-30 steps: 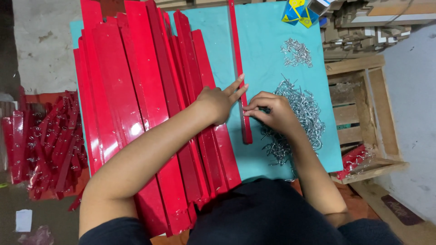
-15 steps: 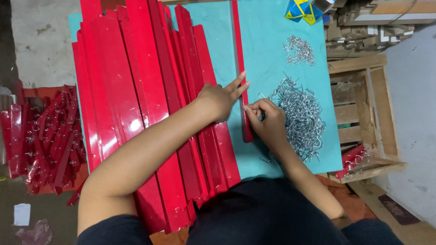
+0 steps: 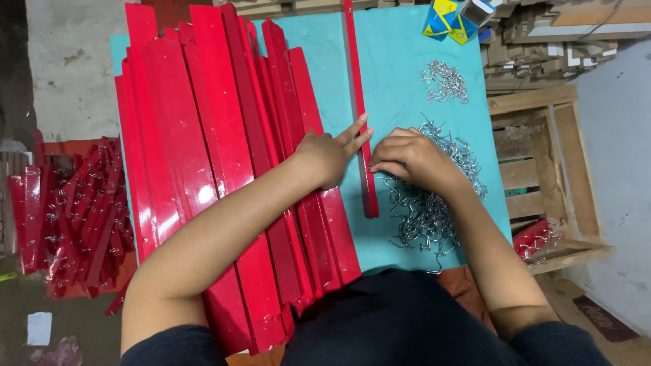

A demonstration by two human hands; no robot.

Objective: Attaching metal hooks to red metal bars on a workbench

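Right hand shifted off hook pile to red strip, fingers curled, contents unclear; left hand flat, steadying strip. Keep it pinned.

Red strips glossy painted metal; hooks shiny bare wire; crate rough wood.
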